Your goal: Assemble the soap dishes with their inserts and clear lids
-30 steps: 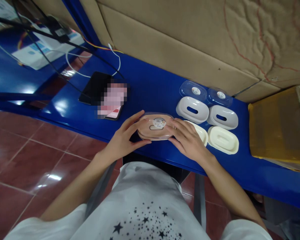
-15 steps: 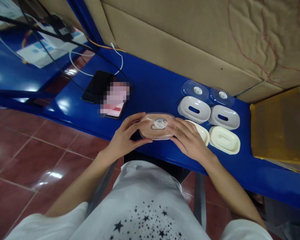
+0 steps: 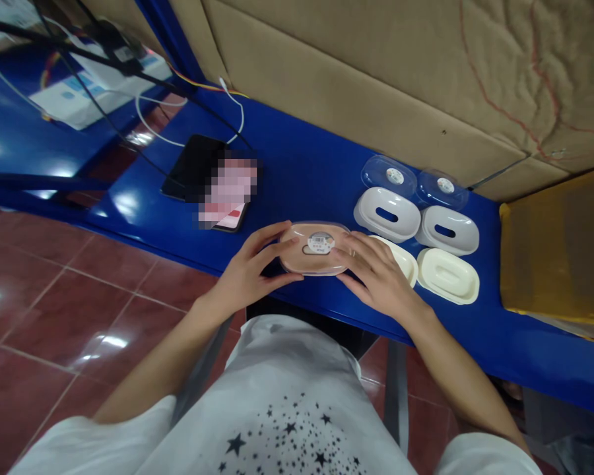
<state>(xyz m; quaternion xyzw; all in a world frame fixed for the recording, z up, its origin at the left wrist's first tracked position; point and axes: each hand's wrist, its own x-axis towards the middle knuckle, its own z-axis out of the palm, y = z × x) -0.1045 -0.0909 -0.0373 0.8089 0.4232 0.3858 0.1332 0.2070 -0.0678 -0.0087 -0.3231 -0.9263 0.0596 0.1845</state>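
Between my two hands is a pinkish-brown oval dish (image 3: 297,258) under a clear cover with a round white label. My left hand (image 3: 251,269) grips its left end, fingers on top and thumb at the near edge. My right hand (image 3: 376,272) holds the right end the same way. To the right lie two clear lids (image 3: 382,165) with labels, two white slotted trays (image 3: 369,206) and two cream dishes (image 3: 448,276); my right hand partly hides the left cream dish.
Two dark phones (image 3: 195,161), one with a blurred screen, lie at the left of the blue table (image 3: 287,158). A yellow-taped box (image 3: 554,251) stands at the right. Cardboard (image 3: 356,72) lines the back. Cables and a white power strip (image 3: 79,99) are at the upper left.
The view has shifted slightly. Both hands still hold the covered dish in nearly the same place, with little visible movement.
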